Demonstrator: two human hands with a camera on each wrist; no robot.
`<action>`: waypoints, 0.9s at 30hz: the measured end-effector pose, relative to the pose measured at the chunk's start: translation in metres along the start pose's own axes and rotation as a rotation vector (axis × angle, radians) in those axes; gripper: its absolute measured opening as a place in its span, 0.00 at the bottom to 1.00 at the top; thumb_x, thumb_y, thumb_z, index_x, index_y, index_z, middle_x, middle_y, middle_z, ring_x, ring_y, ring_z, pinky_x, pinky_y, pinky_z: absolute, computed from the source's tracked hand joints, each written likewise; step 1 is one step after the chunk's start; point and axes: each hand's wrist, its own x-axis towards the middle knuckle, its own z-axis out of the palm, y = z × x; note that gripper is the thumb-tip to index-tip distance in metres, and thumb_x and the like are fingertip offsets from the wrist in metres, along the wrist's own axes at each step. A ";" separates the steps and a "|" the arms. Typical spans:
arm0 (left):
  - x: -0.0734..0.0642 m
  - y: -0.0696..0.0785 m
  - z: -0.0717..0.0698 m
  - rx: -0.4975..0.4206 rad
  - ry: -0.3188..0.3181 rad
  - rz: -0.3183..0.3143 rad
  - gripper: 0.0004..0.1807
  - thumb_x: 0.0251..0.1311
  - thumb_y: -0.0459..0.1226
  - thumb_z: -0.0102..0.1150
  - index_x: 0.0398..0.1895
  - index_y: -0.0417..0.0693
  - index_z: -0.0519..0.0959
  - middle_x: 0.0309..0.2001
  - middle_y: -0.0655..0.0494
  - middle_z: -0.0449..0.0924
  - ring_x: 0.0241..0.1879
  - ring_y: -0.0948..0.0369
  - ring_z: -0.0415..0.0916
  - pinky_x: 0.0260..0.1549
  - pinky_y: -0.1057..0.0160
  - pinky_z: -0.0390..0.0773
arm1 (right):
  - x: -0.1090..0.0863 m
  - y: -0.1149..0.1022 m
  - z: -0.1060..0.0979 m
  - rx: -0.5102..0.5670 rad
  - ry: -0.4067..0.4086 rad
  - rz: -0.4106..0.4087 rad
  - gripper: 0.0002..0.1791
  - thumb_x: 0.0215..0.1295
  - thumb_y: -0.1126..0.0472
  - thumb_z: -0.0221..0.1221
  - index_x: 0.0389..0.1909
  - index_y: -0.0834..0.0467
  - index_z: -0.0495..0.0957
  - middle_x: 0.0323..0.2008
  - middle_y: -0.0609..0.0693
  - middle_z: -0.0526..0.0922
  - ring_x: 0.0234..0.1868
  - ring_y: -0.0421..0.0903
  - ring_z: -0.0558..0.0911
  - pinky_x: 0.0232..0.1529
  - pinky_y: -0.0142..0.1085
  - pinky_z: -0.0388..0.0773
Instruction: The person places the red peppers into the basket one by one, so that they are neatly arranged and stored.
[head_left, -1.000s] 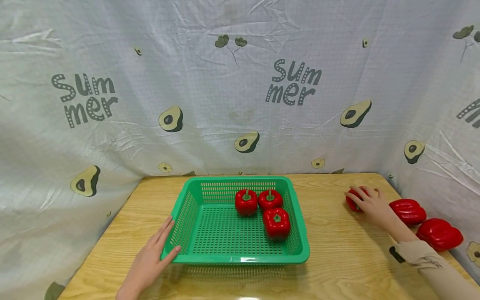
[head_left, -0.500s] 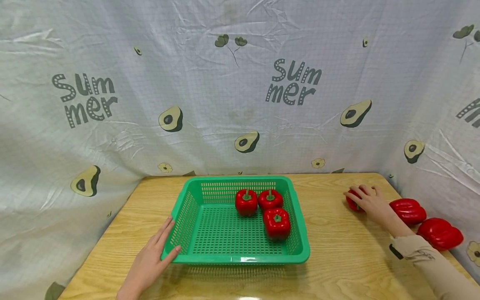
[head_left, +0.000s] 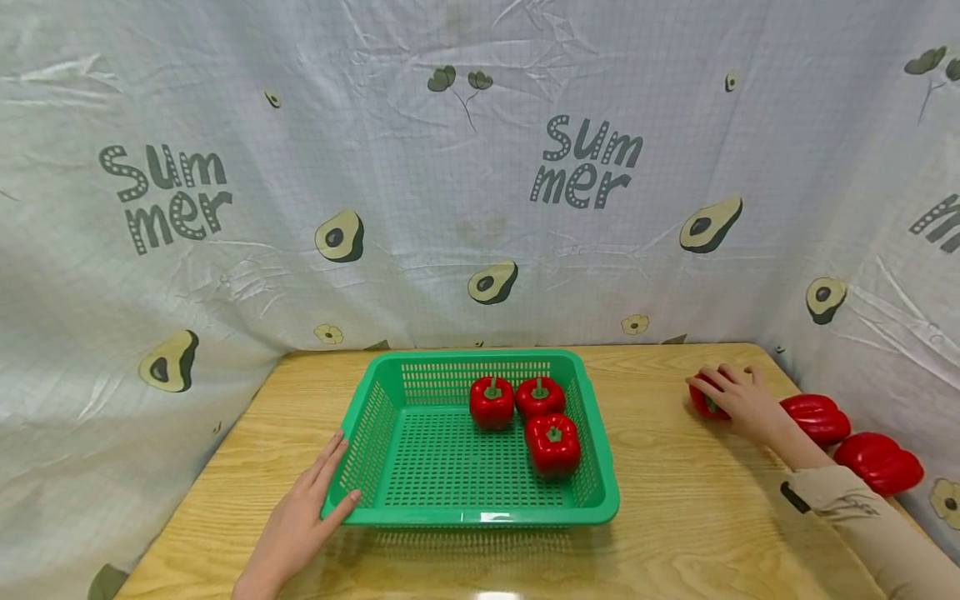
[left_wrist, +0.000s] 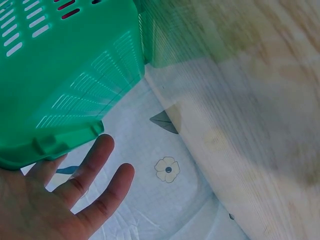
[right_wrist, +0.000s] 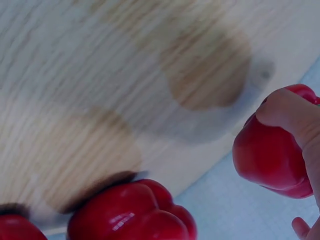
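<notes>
My left hand [head_left: 294, 523] rests at the left front corner of a green plastic basket [head_left: 420, 518], its fingers straight along the outside and the thumb on the rim. In the left wrist view, two fingers spread away below the basket's lip [left_wrist: 75, 145]. At the far right of the table, my right hand [head_left: 753, 408] grips a red bell pepper [head_left: 702, 402] from above, fingers curved over it. The right wrist view shows the thumb pressed on this pepper's side [right_wrist: 270, 155]. Inside the basket, three red bell peppers [head_left: 553, 450] stand stem up toward the right.
Two more red bell peppers, one farther back [head_left: 816, 418] and one nearer [head_left: 879, 462], lie on their sides at the table's right edge, beside my right forearm. A printed cloth [head_left: 420, 183] hangs behind and along both sides of the wooden table [head_left: 675, 533].
My right wrist has shifted slightly to the left, and the gripped bell pepper has turned a little in my fingers. The left hand and basket stay where they were.
</notes>
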 end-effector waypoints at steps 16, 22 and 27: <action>0.001 0.002 -0.001 0.001 0.006 0.007 0.35 0.59 0.47 0.52 0.67 0.46 0.55 0.69 0.50 0.52 0.59 0.43 0.61 0.43 0.42 0.70 | 0.020 -0.012 -0.030 0.011 -0.022 0.015 0.37 0.33 0.51 0.68 0.52 0.50 0.72 0.44 0.60 0.72 0.40 0.56 0.67 0.29 0.53 0.64; 0.000 0.001 -0.001 -0.002 0.008 0.005 0.35 0.59 0.46 0.51 0.67 0.46 0.54 0.68 0.49 0.52 0.59 0.42 0.62 0.42 0.42 0.71 | 0.036 -0.028 -0.047 0.028 -0.010 0.006 0.33 0.55 0.35 0.41 0.54 0.52 0.70 0.43 0.61 0.73 0.37 0.56 0.67 0.28 0.48 0.63; 0.000 0.001 -0.001 -0.005 0.003 0.004 0.35 0.59 0.46 0.51 0.68 0.47 0.54 0.69 0.49 0.51 0.59 0.42 0.62 0.41 0.42 0.71 | 0.046 -0.040 -0.057 0.065 0.014 -0.016 0.32 0.44 0.46 0.58 0.54 0.53 0.69 0.43 0.62 0.72 0.37 0.57 0.66 0.29 0.48 0.62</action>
